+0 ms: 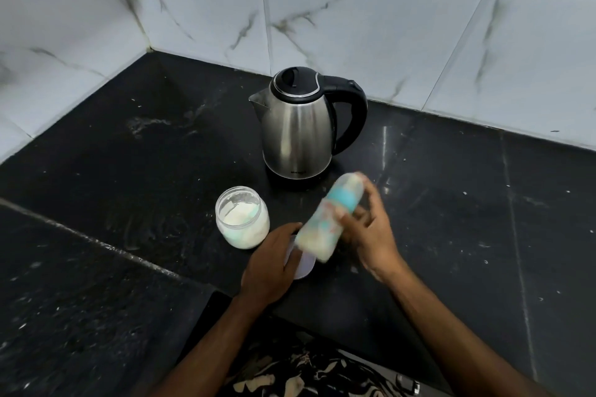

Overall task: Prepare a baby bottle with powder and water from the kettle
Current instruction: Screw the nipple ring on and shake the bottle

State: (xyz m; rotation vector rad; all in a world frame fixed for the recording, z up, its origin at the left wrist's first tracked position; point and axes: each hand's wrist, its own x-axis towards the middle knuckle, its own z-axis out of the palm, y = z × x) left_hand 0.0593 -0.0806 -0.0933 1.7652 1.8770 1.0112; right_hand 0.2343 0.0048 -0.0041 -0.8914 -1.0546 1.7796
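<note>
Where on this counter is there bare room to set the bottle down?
Free: the dark counter left of the kettle and powder jar, and the stretch right of the right hand. Crowded: between jar, kettle, bottle, lid and left hand.

The baby bottle (325,217) in my right hand (367,235) is smeared by blur, so its print and teat end are unreadable; my left hand (271,267) covers part of the pale lid (304,263); the kettle (298,129) logo is too small to read.

2 bare forearms, no sleeves, black garment (309,374) with cream abstract print below
</note>
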